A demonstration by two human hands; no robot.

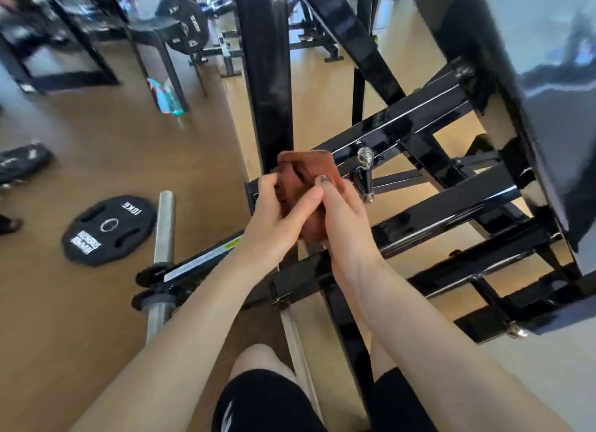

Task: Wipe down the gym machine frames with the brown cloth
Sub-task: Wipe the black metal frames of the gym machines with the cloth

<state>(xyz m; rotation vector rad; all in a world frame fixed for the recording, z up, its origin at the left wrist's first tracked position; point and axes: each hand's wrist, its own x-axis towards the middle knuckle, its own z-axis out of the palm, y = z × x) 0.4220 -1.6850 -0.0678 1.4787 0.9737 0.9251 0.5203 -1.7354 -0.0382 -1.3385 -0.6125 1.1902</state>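
A round black rubber weight plate (109,230) marked "10KG" lies flat on the tan wood-look floor (80,302). A rust-brown, soft, bunched cloth (303,173) is gripped between the left hand (274,218) and right hand (345,225), fingers curled round it, beside the glossy black square-tube steel machine frame (429,212).

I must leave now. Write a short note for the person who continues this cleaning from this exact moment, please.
Left hand and right hand: both grip the brown cloth, bunched between them.
Position: the cloth is held in front of the black machine frame, near the base of its upright post.
Done: cannot tell which bars are already wiped.
Left: wipe the post, the diagonal bars and the lower rails. A 10 kg plate lies on the floor to the left.
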